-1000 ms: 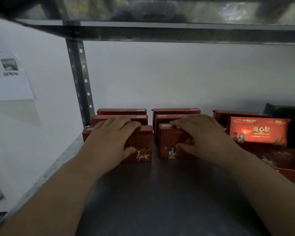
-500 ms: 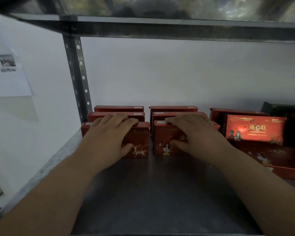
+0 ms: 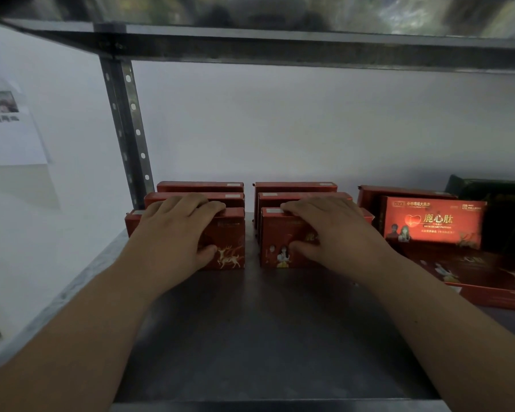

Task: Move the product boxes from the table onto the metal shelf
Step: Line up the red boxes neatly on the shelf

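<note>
Squarely ahead, the left hand (image 3: 176, 233) grips the left box (image 3: 231, 230) and the right hand (image 3: 336, 233) the right box (image 3: 275, 233), both upright, crosswise, rear boxes (image 3: 295, 187) just behind.

The left hand (image 3: 176, 233) hid much of the deer box (image 3: 231, 233); the right hand (image 3: 339, 233) hid the neighbouring box (image 3: 275, 230); the dark box (image 3: 500, 209) ran off-frame.

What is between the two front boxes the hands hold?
Just a thin bare strip of shelf, in the head view. The left box, in the left hand, and the right box, in the right hand, stand apart.
</note>
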{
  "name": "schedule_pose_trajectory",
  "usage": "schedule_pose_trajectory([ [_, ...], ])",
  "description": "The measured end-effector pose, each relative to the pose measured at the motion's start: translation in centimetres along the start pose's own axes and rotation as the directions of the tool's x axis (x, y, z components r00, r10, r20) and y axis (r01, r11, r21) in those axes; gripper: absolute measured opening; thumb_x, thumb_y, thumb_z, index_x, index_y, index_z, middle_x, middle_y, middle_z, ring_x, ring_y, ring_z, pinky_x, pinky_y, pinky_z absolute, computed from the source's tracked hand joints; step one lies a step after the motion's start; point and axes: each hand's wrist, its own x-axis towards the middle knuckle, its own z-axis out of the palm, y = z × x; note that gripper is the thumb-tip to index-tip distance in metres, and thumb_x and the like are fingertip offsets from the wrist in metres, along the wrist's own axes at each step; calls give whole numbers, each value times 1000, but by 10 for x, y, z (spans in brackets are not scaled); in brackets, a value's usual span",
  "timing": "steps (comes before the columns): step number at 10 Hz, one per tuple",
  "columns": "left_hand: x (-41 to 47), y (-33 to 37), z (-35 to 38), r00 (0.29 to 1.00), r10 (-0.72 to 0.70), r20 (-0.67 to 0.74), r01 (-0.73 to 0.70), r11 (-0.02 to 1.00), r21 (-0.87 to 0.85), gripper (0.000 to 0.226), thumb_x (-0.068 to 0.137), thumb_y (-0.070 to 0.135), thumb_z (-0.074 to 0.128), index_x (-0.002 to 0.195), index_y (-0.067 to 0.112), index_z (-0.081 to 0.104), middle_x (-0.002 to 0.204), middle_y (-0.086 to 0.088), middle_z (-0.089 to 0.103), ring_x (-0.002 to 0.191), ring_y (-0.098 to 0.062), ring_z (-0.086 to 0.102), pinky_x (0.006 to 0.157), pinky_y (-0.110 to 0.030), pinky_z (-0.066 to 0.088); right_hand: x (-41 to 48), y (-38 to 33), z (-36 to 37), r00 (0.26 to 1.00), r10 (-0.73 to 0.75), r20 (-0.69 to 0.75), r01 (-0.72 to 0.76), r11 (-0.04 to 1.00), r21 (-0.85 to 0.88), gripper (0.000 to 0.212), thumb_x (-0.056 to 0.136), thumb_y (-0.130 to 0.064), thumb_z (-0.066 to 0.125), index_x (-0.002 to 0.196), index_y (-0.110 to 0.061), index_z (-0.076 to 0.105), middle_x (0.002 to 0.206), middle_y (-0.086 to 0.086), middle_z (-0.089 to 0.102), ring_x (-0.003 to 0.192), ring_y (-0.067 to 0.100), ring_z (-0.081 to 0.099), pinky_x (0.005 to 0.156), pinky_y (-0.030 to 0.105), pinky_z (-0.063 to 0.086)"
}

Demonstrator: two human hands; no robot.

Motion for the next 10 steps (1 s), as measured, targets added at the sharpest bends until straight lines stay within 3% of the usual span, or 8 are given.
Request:
schedule_pose_trajectory([
  [3, -1, -2, 0, 1000, 3, 23, -3, 1000, -9, 72, 76, 50, 69, 141, 27, 47, 135, -3, 53, 124, -30, 49, 104, -53, 42, -1, 0, -2, 1000, -23, -6, 23, 1000, 6, 70, 83, -48, 71, 146, -30, 47, 143, -2, 55, 132, 25, 49, 114, 47, 31],
  [4, 1, 5, -9, 990, 49, -133, -52, 998, -21, 59, 80, 42, 61, 134, 19, 56, 126, -7, 56, 120, -32, 49, 97, -55, 44, -3, -1, -8, 1000, -22, 15, 21, 999, 43, 68, 86, -56, 63, 146, -30, 46, 146, -3, 52, 136, 22, 45, 115, 45, 33],
  [5, -1, 33, -14, 910, 267, -318, -291, 956, -30, 31, 85, 22, 61, 113, 11, 69, 106, -9, 64, 96, -31, 59, 83, -46, 47, -10, 8, -24, 1000, 4, -27, 0, 988, 154, 63, 86, -61, 53, 141, -29, 53, 140, -4, 56, 131, 16, 49, 112, 35, 39],
  [6, -2, 80, -11, 858, 473, -201, -501, 857, -119, 24, 87, 23, 57, 107, 18, 69, 97, -1, 64, 84, -22, 59, 70, -38, 51, -19, 41, -52, 998, 30, -53, -20, 984, 177, 45, 91, -43, 66, 131, -24, 63, 129, -2, 64, 117, 13, 56, 97, 17, 36],
  [7, 5, 129, -6, 840, 543, -16, -522, 799, -298, 26, 90, 37, 53, 112, 29, 64, 102, 8, 62, 90, -12, 57, 70, -34, 55, -17, 99, -79, 995, 98, 21, -99, 988, 118, 34, 93, -39, 63, 125, -27, 64, 123, -3, 64, 112, 15, 58, 94, 25, 41],
  [8, 17, 176, 2, 826, 554, 102, -479, 786, -391, 35, 92, 49, 45, 119, 33, 60, 112, 10, 59, 103, -11, 54, 84, -33, 51, 0, 161, -88, 970, 184, 158, -194, 980, 53, 34, 94, -38, 62, 126, -29, 62, 125, -2, 63, 110, 18, 59, 96, 34, 45],
  [9, 26, 206, 12, 838, 516, 177, -393, 796, -460, 42, 93, 55, 46, 129, 34, 54, 123, 10, 51, 114, -8, 46, 98, -25, 41, 12, 201, -87, 905, 224, 362, -219, 974, -54, 38, 95, -37, 63, 132, -30, 59, 133, -1, 60, 107, 14, 56, 92, 29, 42],
  [10, 32, 220, 18, 834, 503, 229, -341, 794, -504, 45, 93, 57, 47, 133, 38, 47, 130, 13, 42, 122, -4, 39, 104, -23, 36, 22, 221, -83, 858, 203, 471, -208, 977, -43, 42, 94, -37, 65, 135, -30, 59, 133, -4, 60, 116, 16, 58, 93, 29, 42],
])
